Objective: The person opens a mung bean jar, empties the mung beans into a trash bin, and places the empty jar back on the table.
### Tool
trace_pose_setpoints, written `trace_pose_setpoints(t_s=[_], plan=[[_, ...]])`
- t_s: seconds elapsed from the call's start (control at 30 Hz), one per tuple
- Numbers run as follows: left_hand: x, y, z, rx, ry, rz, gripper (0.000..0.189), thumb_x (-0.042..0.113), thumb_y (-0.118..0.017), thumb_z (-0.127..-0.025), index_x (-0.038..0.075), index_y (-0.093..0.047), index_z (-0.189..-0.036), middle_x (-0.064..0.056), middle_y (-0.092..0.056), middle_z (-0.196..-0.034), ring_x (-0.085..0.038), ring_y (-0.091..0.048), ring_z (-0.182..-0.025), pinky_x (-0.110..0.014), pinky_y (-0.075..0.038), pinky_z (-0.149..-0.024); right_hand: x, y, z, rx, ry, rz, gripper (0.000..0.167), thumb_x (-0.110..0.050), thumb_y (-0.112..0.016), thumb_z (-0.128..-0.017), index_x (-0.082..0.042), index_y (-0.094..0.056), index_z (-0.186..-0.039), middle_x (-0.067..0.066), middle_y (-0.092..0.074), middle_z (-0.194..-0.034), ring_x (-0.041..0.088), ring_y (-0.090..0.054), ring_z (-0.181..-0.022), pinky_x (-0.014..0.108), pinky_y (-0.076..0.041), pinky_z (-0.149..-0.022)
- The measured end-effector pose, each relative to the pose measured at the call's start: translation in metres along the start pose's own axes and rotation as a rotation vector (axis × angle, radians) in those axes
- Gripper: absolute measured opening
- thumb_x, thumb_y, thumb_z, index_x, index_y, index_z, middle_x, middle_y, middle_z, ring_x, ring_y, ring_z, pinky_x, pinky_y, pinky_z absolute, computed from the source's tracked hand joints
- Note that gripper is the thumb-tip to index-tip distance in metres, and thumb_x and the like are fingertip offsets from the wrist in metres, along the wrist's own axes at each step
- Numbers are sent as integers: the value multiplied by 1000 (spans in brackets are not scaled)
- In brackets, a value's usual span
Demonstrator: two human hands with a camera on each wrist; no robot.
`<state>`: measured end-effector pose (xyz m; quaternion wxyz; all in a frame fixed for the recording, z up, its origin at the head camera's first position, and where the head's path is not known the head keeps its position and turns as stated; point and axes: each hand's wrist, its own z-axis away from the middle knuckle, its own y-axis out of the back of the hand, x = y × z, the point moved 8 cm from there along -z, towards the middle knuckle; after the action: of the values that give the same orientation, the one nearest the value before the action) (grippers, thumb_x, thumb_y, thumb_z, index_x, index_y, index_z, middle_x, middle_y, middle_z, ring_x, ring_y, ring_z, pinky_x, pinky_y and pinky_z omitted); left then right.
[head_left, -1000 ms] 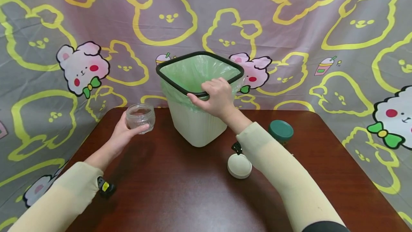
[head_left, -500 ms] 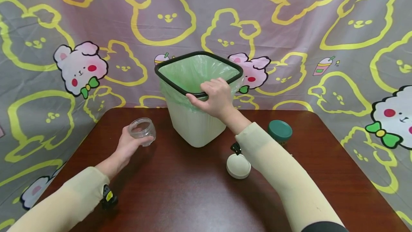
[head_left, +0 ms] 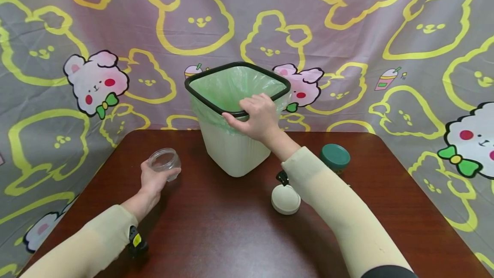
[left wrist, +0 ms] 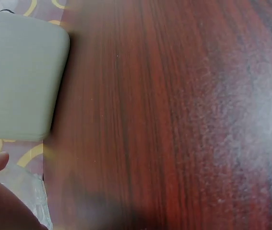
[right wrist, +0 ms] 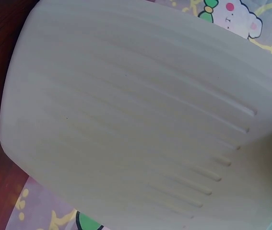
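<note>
My left hand (head_left: 151,180) holds a clear, lidless jar (head_left: 170,164) low over the left part of the table, thumb along its near side. The jar leans slightly, its open mouth facing up. At the lower left of the left wrist view, part of the jar (left wrist: 20,184) shows beside the fingers. My right hand (head_left: 262,117) grips the near corner of the black rim on a cream trash bin (head_left: 233,151). A green plastic bag lines the bin, and its bottom inside is hidden. The bin's ribbed wall (right wrist: 126,120) fills most of the right wrist view.
A round, cream-coloured disc-like object (head_left: 285,199) lies beside the right forearm. Behind that forearm stands a container with a green lid (head_left: 335,155), partly hidden. A patterned cloth (head_left: 347,20) hangs behind the brown table (head_left: 216,235).
My left hand has lowered the jar toward the table and drawn it slightly nearer, tipping it a little to the left. The right hand keeps its grip on the bin's rim.
</note>
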<state>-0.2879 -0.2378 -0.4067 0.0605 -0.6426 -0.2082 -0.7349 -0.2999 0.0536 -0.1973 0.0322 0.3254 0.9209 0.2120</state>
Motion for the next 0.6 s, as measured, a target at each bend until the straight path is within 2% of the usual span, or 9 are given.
trace_pose_setpoints(t_s=[0.27, 0.6], plan=[[-6, -2, -1, 7, -1, -1, 97, -2, -78, -74, -2, -16, -148, -27, -31, -146, -40, -33, -131, -47, -32, -106, 0, -1, -1, 6, -1, 2, 59, -56, -48, -93, -13, -35, -53, -2, -33, -49, 18, -37, -46, 36, -30, -52], [-14, -4, -2, 13, -12, 3, 96, -7, -77, -72, -4, -17, -147, -29, -31, -145, -41, -32, -131, -49, -33, -105, -1, 0, -1, -3, 0, -7, 58, -53, -52, -92, -13, -36, -53, -2, -33, -49, 17, -36, -46, 36, -31, -52]])
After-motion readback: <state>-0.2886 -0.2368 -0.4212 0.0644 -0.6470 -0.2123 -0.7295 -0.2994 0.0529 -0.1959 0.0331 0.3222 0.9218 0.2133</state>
